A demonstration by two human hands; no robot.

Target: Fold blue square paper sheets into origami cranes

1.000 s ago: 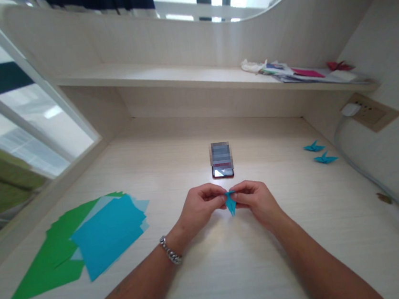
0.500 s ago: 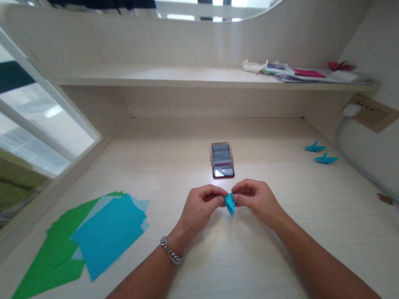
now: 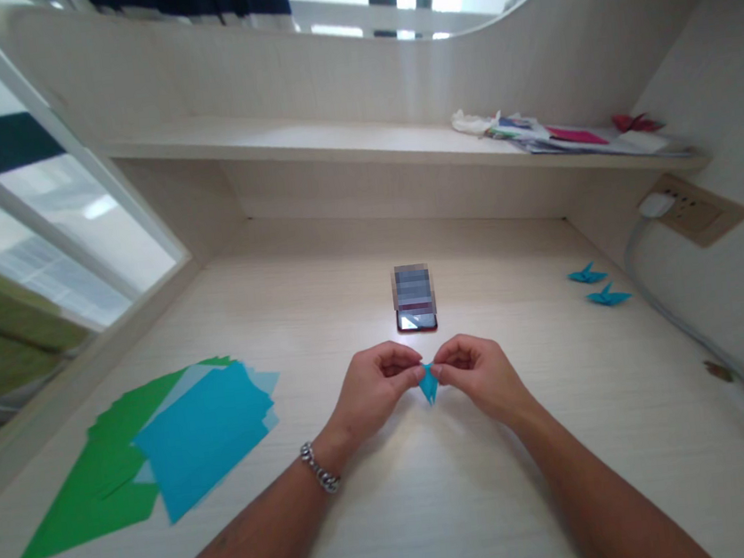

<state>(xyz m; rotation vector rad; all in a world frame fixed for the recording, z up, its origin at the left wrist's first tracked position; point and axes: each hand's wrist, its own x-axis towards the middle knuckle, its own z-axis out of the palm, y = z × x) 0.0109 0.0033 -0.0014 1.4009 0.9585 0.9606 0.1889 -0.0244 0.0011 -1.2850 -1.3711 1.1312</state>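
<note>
Between my two hands is a small folded piece of blue origami paper (image 3: 429,386), its split point facing down toward me. My left hand (image 3: 382,382) pinches its left upper edge between thumb and fingers. On the opposite side, my right hand (image 3: 478,367) grips the right upper edge in the same way. The fingertips hide part of the paper's top. Just beyond the hands lies a phone (image 3: 416,320), its screen mostly blurred out.
Blue paper sheets (image 3: 209,441) overlap green paper sheets (image 3: 93,490) on the left. Two folded blue paper cranes, a farther one (image 3: 587,275) and a nearer one (image 3: 609,297), sit at right, near a grey cable (image 3: 661,309). A shelf (image 3: 330,145) spans the back.
The folded blue paper has turned slightly, so both sides of its lower point now show more evenly. My left hand has shifted very slightly; both hands keep their pinch.
</note>
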